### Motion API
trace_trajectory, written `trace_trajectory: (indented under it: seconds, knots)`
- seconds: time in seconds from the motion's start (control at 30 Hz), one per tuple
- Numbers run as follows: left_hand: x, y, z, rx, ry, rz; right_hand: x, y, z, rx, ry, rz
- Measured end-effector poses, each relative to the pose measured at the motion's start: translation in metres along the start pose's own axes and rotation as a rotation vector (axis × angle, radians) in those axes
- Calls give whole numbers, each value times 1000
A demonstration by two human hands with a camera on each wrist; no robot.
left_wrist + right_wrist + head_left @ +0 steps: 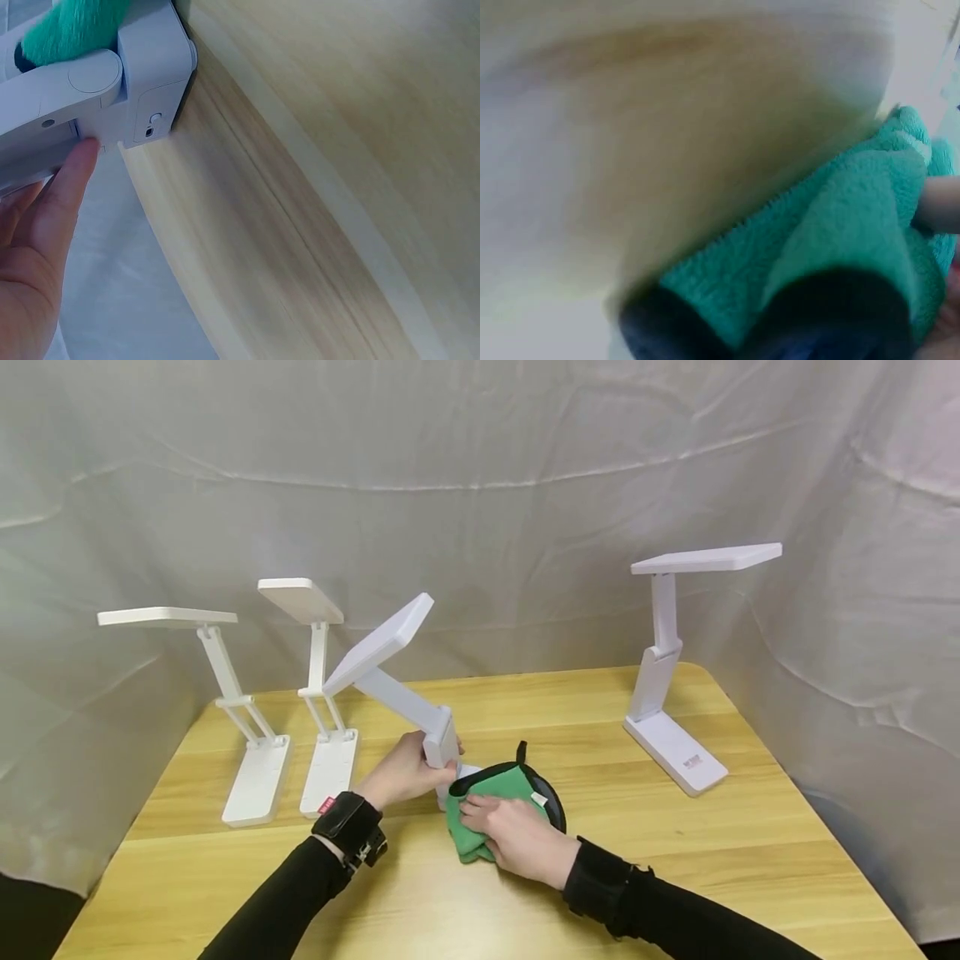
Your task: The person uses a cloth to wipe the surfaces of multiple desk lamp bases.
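Note:
A white desk lamp [402, 698] stands near the middle of the table, its head tilted up to the left. My left hand [408, 772] grips its lower arm near the hinge; in the left wrist view the fingers [64, 195] lie along that arm. My right hand [517, 835] holds a fuzzy green cleaning cloth [468, 843] with black edging, a black loop and a white tag. The cloth lies against the lamp's base and hides most of it. The right wrist view shows the green cloth [840, 217] bunched, with a finger [939, 204] on it.
Two more white desk lamps stand unfolded at the left, the outer lamp [257, 781] and the inner lamp [330, 772]. Another white lamp [675, 752] stands at the back right. A grey curtain [480, 527] hangs behind the wooden table [675, 877].

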State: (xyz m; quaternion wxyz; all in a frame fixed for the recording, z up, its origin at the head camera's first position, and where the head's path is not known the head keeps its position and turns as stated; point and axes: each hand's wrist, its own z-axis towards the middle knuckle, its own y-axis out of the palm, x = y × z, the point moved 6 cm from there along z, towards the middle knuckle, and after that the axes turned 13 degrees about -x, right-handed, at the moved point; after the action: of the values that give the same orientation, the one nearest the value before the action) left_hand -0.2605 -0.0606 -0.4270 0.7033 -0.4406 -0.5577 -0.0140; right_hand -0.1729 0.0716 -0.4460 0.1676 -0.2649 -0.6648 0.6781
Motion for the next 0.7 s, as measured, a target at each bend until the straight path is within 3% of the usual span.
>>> trace_trajectory:
  seconds: [0.23,0.33,0.57,0.7]
  knots:
    - [-1,1,-1,12,3,-13,0,0,-1,-14,73,-29]
    - [-1,2,0,2,-8,-10,9,-1,-14,-34,89,23]
    - [-1,1,0,7,-6,-3,38,-6,-54,19,203,74]
    - [-1,0,0,1,0,-4,41,-8,-56,3,195,64]
